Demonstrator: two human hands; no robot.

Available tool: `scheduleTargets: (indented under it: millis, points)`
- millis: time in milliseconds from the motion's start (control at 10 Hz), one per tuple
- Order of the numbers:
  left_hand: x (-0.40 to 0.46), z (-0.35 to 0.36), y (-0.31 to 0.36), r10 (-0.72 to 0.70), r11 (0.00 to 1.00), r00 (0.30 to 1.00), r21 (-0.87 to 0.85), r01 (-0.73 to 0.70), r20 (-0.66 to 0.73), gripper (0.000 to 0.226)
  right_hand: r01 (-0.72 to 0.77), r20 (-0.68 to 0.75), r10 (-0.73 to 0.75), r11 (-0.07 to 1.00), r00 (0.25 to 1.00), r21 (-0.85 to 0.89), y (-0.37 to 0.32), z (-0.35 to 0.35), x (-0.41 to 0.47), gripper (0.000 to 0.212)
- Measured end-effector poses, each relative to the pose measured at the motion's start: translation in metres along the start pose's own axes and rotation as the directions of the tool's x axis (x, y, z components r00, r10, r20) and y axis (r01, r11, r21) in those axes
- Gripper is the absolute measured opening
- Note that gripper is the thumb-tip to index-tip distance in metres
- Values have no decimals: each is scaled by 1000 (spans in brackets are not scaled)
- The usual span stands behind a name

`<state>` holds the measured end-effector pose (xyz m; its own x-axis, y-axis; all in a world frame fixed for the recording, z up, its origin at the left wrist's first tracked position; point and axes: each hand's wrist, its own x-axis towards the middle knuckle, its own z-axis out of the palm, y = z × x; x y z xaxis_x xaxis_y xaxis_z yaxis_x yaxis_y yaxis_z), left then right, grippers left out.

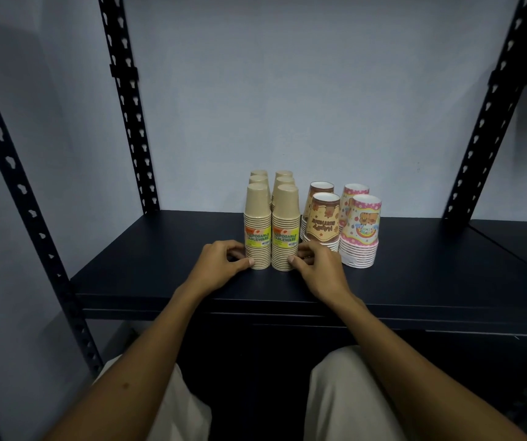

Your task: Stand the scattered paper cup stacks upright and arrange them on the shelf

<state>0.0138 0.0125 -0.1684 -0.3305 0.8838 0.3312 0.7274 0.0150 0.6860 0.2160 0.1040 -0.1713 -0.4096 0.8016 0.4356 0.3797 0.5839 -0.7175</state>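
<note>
Because the kraft cup stacks (271,230) stand tall and narrow at the shelf (160,281) front, a sideways push could topple them — the left hand (222,265) and right hand (316,267) pinch only their bases.

Left hand (220,265): we reach forward, palm down, fingers (249,261) curled inward.
Right hand (316,268): mirrored, fingers bent.
Forearms: both bare, extended.

On the shelf (414,281) stood six plain tan cup stacks (257,224), two brown printed stacks (322,221) and two pink ones (362,230).
</note>
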Motion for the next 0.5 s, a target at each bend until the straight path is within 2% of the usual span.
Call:
scheduleTargets:
  millis: [100, 200, 300, 400, 500]
  points:
    - [-1, -1, 1, 0, 1000, 1000, 27, -1, 15, 39, -2, 0, 2, 999, 1000, -39, 0, -1, -2, 36]
    - [-4, -2, -1, 21, 994, 998, 109, -27, 54, 41, 59, 3, -59, 986, 998, -159, 5, -7, -11, 40]
    - [-9, -3, -5, 11, 971, 997, 237, -28, 73, 45, 115, 0, -120, 953, 993, -280, 15, -23, -26, 35]
    - [-11, -2, -6, -36, 952, 998, 304, 22, 41, 48, 78, -37, -101, 915, 994, -396, 34, -49, -38, 25]
    - [-12, 0, -6, -53, 932, 998, 360, 40, 26, 45, -16, -108, -47, 850, 993, -526, 49, -74, -43, 28]
